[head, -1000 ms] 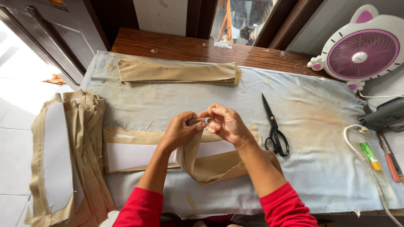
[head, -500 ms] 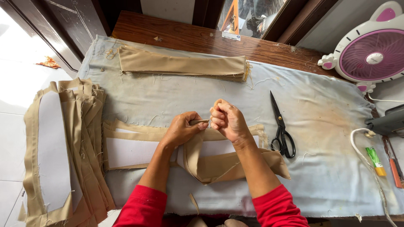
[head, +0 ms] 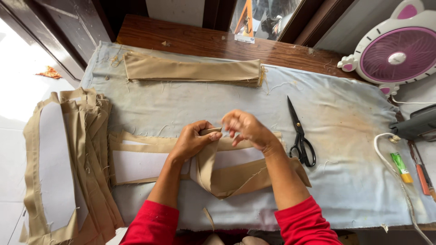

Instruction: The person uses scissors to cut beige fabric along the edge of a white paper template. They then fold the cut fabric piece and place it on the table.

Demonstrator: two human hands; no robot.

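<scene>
A person in red sleeves is folding a tan fabric strip just left of the black scissors on the table. Left hand pinches its end; right hand hovers loosely open, touching. Next likely needs a firm crease.

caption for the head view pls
Left hand pinches a folded tan strip, right hand beside it, scissors nearby.

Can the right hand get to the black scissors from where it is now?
Probably yes. The right hand is at the tan fabric strip, and the black scissors lie flat just beside it on the grey cloth, with nothing between them.
</scene>
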